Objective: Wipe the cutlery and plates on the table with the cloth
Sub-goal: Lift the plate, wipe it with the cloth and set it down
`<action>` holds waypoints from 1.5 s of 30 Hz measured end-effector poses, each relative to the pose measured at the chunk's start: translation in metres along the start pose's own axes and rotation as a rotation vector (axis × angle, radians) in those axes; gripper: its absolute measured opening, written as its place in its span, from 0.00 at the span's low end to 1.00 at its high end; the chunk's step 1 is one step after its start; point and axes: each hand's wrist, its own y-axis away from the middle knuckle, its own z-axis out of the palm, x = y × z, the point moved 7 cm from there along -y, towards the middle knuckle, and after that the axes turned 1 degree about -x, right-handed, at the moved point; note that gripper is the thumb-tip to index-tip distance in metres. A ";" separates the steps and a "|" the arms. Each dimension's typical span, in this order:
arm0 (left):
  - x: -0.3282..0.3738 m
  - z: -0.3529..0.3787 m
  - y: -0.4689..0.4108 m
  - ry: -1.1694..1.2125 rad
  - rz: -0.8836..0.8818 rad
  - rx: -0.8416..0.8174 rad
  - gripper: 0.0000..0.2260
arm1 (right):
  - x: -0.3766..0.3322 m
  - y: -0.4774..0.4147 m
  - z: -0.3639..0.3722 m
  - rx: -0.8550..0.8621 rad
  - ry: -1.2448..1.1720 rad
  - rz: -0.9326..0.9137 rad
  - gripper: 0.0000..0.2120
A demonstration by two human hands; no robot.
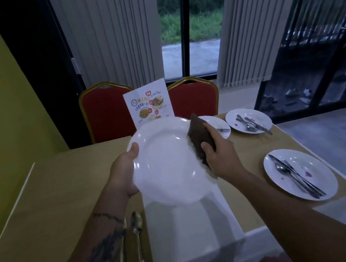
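Observation:
A white plate [167, 160] is lifted above the table and tilted toward me. My left hand [126, 171] grips its left rim with the thumb on top. My right hand [218, 153] presses a folded brown cloth [199, 135] against the plate's right rim. On the table below my left forearm lie a spoon [137, 232] and another piece of cutlery [123, 255]. Two white plates with stains and cutlery on them sit at the right [309, 180] and far right [255, 116]. A third plate [219, 124] with a fork lies behind my right hand.
A menu card [148, 103] stands at the table's far side, in front of two red chairs [106, 113]. The wooden table [49, 194] abuts a yellow wall on the left. A white runner [182, 230] lies under the lifted plate. Glass doors and blinds stand beyond.

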 end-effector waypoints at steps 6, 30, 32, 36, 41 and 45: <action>-0.017 0.035 0.019 0.170 0.053 -0.001 0.17 | 0.013 0.008 0.018 -0.054 0.500 0.105 0.33; -0.002 -0.001 0.031 0.314 0.041 -0.056 0.26 | -0.088 0.036 0.115 -0.521 0.301 -0.452 0.31; 0.004 -0.029 0.034 0.357 0.039 0.004 0.26 | -0.099 0.059 0.127 -0.605 0.251 -0.507 0.28; -0.002 -0.105 0.044 0.368 0.069 0.306 0.29 | -0.106 0.070 0.142 -0.632 0.297 -0.609 0.22; -0.019 -0.171 0.083 0.405 0.145 0.661 0.18 | -0.097 0.061 0.183 -0.637 0.579 -0.608 0.25; -0.045 -0.221 0.120 0.478 0.133 0.887 0.19 | -0.080 0.050 0.189 -0.591 0.393 -0.322 0.30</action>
